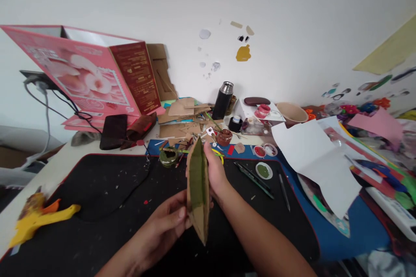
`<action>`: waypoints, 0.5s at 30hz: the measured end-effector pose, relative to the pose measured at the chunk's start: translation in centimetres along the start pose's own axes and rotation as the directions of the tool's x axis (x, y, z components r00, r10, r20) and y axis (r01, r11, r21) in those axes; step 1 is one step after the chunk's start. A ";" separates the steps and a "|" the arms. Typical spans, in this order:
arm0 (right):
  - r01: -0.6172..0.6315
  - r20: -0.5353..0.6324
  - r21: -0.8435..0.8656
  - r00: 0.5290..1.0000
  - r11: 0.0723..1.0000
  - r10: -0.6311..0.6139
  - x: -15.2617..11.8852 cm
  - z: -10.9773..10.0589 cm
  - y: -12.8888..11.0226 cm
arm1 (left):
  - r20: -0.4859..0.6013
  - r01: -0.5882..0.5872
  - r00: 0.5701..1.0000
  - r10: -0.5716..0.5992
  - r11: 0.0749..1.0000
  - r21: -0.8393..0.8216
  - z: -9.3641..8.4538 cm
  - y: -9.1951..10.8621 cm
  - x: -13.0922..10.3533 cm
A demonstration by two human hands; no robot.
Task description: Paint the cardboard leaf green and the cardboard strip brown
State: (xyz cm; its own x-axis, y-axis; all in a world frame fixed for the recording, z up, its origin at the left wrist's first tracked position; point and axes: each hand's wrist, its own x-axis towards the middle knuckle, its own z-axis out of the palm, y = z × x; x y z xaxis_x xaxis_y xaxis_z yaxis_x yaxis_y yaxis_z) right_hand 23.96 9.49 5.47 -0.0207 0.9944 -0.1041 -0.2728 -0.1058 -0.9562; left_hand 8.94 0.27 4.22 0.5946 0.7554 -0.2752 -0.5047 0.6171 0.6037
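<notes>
Between my two hands I hold up a long, pointed cardboard piece [198, 186], its face painted green in the middle and bare brown towards the edges and lower tip. My left hand [170, 218] grips its lower left side, thumb on the near edge. Higher up, my right hand [215, 171] closes on the right side, with most of its fingers hidden behind the cardboard. Just beyond stand an open jar of dark green paint [168, 156] and a brown paint jar [224, 137]. A white lid with green paint [264, 171] lies to the right.
A yellow glue gun [42, 216] lies at left on the black mat [107, 199], its cord trailing across. Pens [256, 180] lie at right. Behind are cardboard scraps [182, 121], a black thermos [223, 100] and a pink box [91, 73]. White paper [312, 151] covers the right side.
</notes>
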 end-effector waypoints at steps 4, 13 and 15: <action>-0.080 -0.008 0.106 0.997 0.991 0.081 0.2 -0.1 0.5 | -0.079 -0.058 0.995 0.065 0.995 0.083 0.2 0.7 0.2; -0.095 -0.042 0.161 0.994 0.982 0.103 0.0 0.2 1.1 | -0.150 -0.066 0.981 0.121 0.943 0.326 1.2 1.7 0.4; -0.090 -0.030 0.201 0.995 0.976 0.098 0.0 0.1 1.3 | -0.164 -0.057 0.979 0.118 0.940 0.337 1.1 1.7 0.1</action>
State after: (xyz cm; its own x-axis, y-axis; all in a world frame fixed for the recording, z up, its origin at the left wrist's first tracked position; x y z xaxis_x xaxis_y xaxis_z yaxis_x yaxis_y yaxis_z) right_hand 23.52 9.34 4.22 -0.0183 0.9784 -0.2059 -0.4572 -0.1914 -0.8686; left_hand 8.84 1.18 6.00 0.4202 0.8487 -0.3210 -0.2971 0.4630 0.8351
